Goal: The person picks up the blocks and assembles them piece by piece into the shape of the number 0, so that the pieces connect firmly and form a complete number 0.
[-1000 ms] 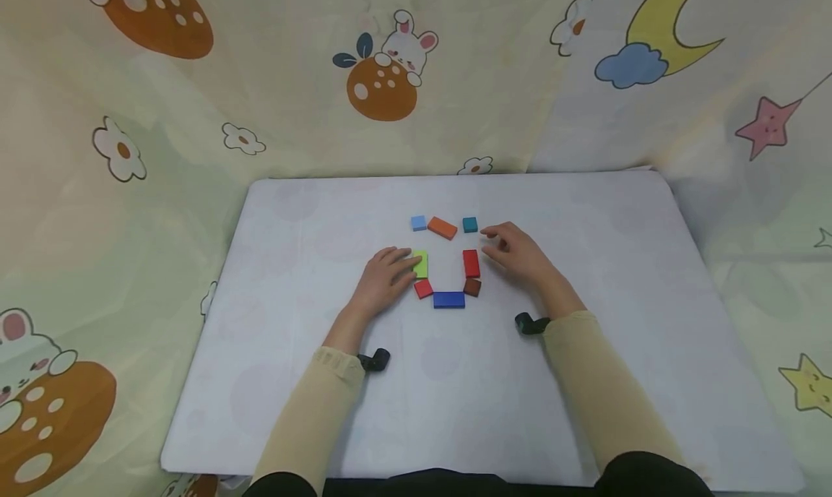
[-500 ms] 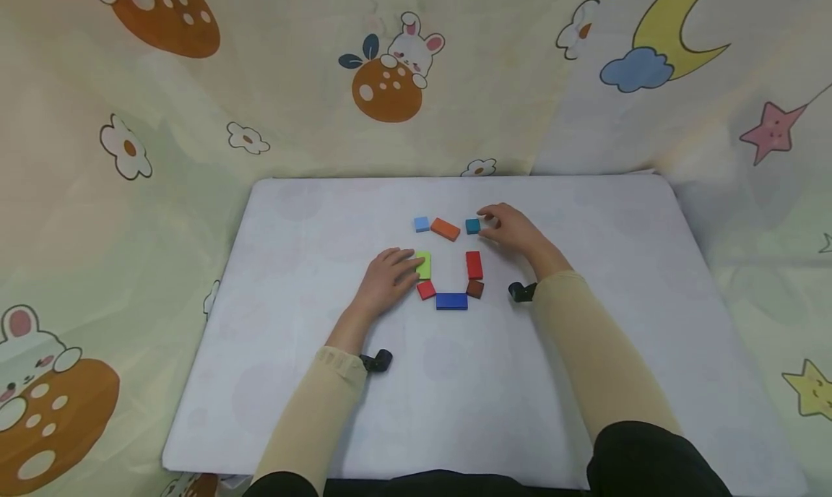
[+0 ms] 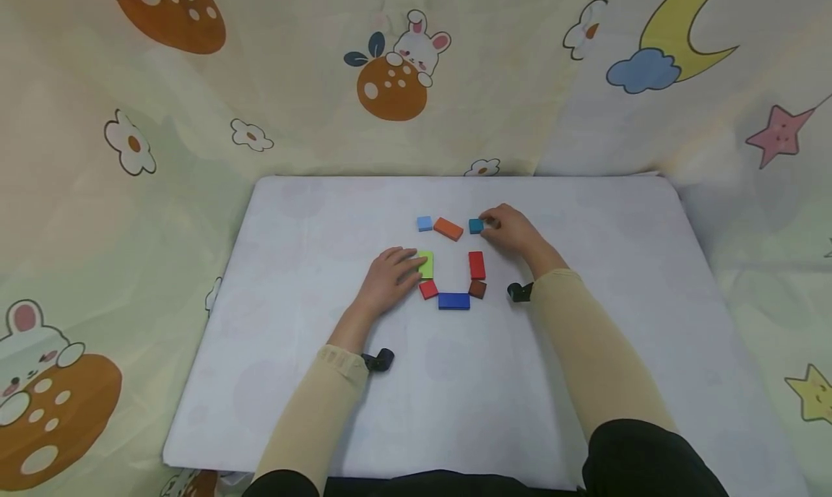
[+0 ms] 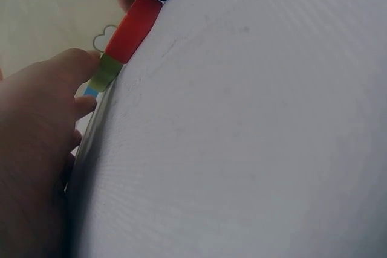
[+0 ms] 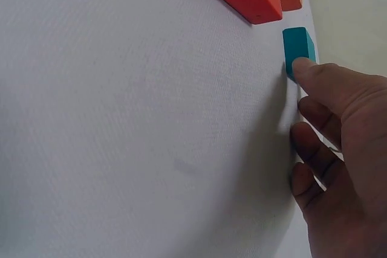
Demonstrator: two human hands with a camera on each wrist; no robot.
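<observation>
My right hand point(image 3: 513, 231) pinches the small teal block point(image 3: 476, 226) at its right side. In the right wrist view the thumb presses the near face of the teal block point(image 5: 296, 45), the other fingers bent behind. My left hand point(image 3: 386, 282) rests at the light green block point(image 3: 428, 269), fingertips touching it, fingers mostly straight. In the left wrist view the thumb meets the green block point(image 4: 106, 74). A long red block point(image 3: 477, 265), a brown block point(image 3: 477, 290), a blue block point(image 3: 453, 301) and a small red block point(image 3: 428, 289) complete a U shape with the green one.
Beyond the U, an orange block point(image 3: 448, 229) lies tilted beside a light blue block point(image 3: 425, 224). The white table point(image 3: 292, 410) has a printed cloth point(image 3: 292, 71) behind it and at its sides. A small black device sits at each wrist.
My right hand has moved up and left from beside the red block to the teal block, and its fingers have closed on it. The left hand stays at the green block.
</observation>
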